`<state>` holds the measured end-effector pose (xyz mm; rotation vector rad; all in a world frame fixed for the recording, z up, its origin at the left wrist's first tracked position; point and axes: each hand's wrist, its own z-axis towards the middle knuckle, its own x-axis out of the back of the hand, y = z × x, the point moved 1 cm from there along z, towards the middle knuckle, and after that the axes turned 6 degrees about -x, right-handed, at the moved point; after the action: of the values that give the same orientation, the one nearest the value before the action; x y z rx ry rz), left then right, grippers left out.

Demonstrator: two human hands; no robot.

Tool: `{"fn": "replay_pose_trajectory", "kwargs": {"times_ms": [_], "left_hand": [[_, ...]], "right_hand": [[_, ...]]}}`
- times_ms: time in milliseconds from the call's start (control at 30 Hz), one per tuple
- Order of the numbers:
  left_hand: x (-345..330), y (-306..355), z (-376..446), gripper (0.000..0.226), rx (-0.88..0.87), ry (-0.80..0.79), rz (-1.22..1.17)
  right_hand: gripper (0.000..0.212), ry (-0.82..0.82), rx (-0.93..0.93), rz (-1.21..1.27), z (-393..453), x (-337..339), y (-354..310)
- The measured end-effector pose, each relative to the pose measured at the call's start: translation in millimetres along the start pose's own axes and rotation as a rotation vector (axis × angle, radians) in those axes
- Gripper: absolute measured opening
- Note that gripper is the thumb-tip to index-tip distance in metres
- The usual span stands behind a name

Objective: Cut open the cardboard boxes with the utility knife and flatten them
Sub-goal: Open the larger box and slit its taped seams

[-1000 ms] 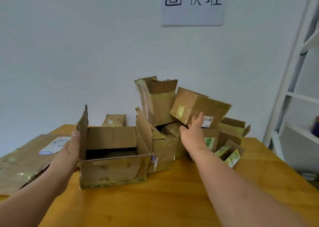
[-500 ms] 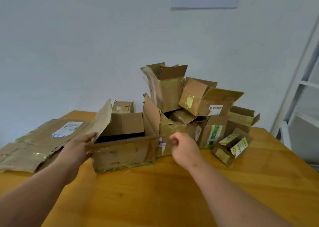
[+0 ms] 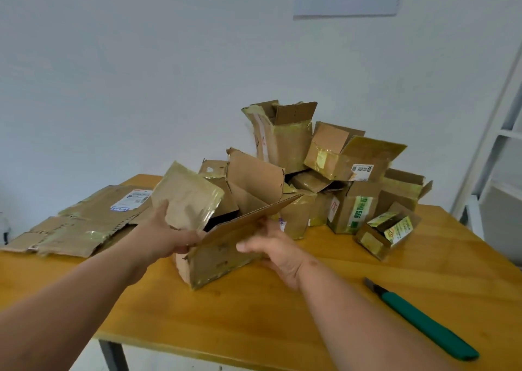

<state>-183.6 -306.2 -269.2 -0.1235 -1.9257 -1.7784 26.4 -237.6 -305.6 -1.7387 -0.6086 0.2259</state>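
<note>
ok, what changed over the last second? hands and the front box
The right hand left the box pile, came back and now grips the open box at its near right side. The left hand slid from the left flap to the near left corner. The box is now tipped up off the table. The pile and the flattened cardboard stayed put.

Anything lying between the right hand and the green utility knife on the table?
No. In the head view, only bare wooden table separates the right hand, which holds the open box, from the utility knife.
</note>
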Motion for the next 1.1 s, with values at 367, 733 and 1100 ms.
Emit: {"fn": "replay_pose_trajectory", "kwargs": {"times_ms": [367, 733, 1100], "left_hand": [[-16, 10, -37, 0.091, -0.076, -0.210, 0.338], [7, 9, -38, 0.081, -0.218, 0.260, 0.643], [-3, 21, -40, 0.040, -0.076, -0.084, -0.566]], "right_hand": [[0.097, 0.065, -0.022, 0.225, -46, -30, -28], [0.026, 0.485, -0.087, 0.435, -97, 41, -14], [0.034, 0.857, -0.172, 0.085, -103, 107, -1]]}}
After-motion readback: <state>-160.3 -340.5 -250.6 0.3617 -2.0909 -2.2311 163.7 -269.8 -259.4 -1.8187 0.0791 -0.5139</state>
